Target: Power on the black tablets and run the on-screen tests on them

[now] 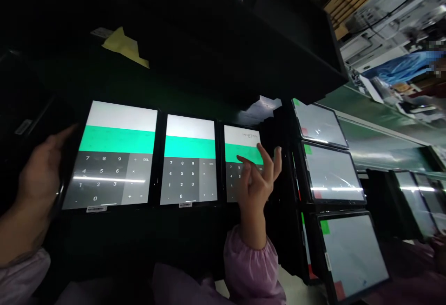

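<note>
Three tablets with lit calculator screens lie in a row: the left tablet (pixel 114 170), the middle tablet (pixel 190 175) and the right tablet (pixel 240 147). Each display has a white band, a green band and a dark keypad. My left hand (pixel 40 175) is beside the left tablet's left edge, fingers stretched out; whether it touches the edge I cannot tell. Over the right tablet is my right hand (pixel 258 182), fingers apart, covering much of its keypad. Its index finger points at the screen, where a short line of characters shows at the top.
To the right, several tablets with pale screens, such as this tablet (pixel 353 254), are stacked in dark holders. A dark raised shelf (pixel 278 44) overhangs the back. Yellow tape (pixel 125 49) sticks behind the row. Further right are another bench (pixel 383 119) and a person in blue (pixel 400 68).
</note>
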Demonstrator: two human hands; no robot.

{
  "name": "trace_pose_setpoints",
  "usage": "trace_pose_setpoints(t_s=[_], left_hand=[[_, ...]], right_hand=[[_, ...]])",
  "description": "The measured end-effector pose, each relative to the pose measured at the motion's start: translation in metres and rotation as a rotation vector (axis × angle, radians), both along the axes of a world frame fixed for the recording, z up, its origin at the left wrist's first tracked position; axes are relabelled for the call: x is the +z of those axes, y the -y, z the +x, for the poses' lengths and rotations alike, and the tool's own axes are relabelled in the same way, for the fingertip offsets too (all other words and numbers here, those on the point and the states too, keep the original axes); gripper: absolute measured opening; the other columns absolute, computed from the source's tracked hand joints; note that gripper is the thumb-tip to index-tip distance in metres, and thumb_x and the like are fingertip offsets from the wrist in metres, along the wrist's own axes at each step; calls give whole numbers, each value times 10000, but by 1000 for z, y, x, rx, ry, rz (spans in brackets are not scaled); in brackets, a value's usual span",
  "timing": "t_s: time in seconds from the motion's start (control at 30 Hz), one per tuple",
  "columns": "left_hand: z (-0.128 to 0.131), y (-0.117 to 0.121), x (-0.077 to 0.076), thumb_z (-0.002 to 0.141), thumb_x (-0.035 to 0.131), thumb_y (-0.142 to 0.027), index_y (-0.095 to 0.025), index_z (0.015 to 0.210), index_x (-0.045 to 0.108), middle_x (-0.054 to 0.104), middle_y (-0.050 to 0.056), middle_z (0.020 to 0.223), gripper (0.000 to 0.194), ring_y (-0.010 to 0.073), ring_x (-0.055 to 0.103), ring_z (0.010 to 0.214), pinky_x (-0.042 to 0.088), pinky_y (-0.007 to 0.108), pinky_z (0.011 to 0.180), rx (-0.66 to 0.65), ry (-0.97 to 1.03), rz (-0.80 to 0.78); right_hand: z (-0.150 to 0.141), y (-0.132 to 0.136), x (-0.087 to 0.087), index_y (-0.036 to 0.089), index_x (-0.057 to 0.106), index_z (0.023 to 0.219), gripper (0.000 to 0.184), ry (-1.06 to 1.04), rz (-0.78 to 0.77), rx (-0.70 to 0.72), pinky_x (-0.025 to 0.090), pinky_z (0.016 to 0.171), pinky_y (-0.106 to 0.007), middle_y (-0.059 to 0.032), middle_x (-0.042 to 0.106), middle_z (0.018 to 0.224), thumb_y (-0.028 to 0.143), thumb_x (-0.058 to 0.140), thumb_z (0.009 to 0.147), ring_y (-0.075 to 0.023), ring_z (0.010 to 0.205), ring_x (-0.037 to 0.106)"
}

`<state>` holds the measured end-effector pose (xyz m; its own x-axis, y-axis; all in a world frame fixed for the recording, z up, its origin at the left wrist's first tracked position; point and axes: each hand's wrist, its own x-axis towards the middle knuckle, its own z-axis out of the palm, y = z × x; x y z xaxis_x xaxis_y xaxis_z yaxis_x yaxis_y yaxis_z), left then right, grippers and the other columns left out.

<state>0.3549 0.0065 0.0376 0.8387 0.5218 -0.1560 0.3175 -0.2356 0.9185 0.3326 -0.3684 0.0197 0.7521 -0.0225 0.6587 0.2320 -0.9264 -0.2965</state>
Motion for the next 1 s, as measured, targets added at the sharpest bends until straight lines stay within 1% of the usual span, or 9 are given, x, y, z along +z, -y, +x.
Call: trace_pose_setpoints(t_s=[0.13, 0.23, 0.33, 0.43, 0.53, 0.67, 0.77, 0.9, 1.0], left_hand=[[-3, -4, -4, 1016, 378, -363, -143, 1462, 599, 620, -1, 1487, 544, 275, 494, 1467, 359, 441, 1288, 39, 20, -175], [-2, -5, -7, 1020, 385, -385, -142, 1442, 625, 658, 31, 1441, 543, 317, 526, 1437, 392, 499, 1262, 79, 18, -271], [-2, -9, -11, 1024, 369, -365, -160, 1478, 592, 695, 48, 1386, 546, 332, 608, 1349, 402, 569, 1234, 82, -12, -368], [-4, -14, -18, 1001, 403, -319, -155, 1435, 631, 691, 51, 1389, 517, 312, 621, 1331, 365, 569, 1249, 98, -17, -273], [-5, -17, -25, 1004, 408, -352, -164, 1379, 678, 676, 37, 1414, 499, 284, 535, 1426, 298, 519, 1290, 47, 41, -171], [-5, -17, -27, 1002, 422, -399, -162, 1357, 694, 672, 31, 1418, 506, 270, 443, 1499, 241, 483, 1315, 53, 61, -133], [-5, -17, -25, 991, 433, -420, -162, 1360, 695, 675, 34, 1413, 521, 285, 472, 1474, 254, 498, 1309, 69, 47, -133], [-4, -19, -27, 998, 408, -389, -164, 1376, 682, 655, 34, 1445, 519, 277, 516, 1435, 272, 492, 1302, 48, 27, -117], [-4, -21, -31, 996, 410, -361, -152, 1368, 682, 681, 48, 1406, 506, 282, 545, 1407, 296, 499, 1290, 29, 54, -135]], right_hand=[[8, -42, 2, 220, 778, 1124, 318, -114, -78, 132, 385, 1203, -718, -99, 500, 1566, 217, 467, 1053, -400, 1614, 180], [12, -56, 0, 230, 764, 1185, 321, -190, -117, 180, 310, 1231, -743, -87, 393, 1653, 221, 470, 1056, -410, 1629, 79], [13, -56, -2, 227, 762, 1210, 324, -247, -134, 218, 257, 1236, -770, -83, 343, 1687, 216, 480, 1052, -423, 1629, 20], [15, -50, -7, 209, 774, 1184, 331, -223, -107, 206, 244, 1235, -779, -96, 388, 1659, 208, 471, 1052, -423, 1627, 37], [15, -45, -10, 202, 780, 1151, 350, -199, -56, 149, 252, 1227, -789, -109, 443, 1614, 204, 444, 1054, -429, 1623, 76], [12, -49, -7, 250, 765, 1217, 351, -239, -63, 183, 261, 1244, -762, -70, 384, 1665, 213, 458, 1052, -429, 1627, 62], [11, -51, -4, 241, 764, 1224, 348, -281, -84, 201, 246, 1238, -787, -59, 360, 1686, 227, 457, 1060, -430, 1629, 28], [10, -49, -4, 197, 782, 1170, 367, -245, -34, 141, 239, 1235, -799, -104, 439, 1636, 217, 430, 1066, -416, 1632, 42], [6, -55, -1, 190, 798, 1128, 340, -223, 2, 190, 286, 1236, -765, -119, 497, 1589, 193, 467, 1050, -405, 1628, 94]])
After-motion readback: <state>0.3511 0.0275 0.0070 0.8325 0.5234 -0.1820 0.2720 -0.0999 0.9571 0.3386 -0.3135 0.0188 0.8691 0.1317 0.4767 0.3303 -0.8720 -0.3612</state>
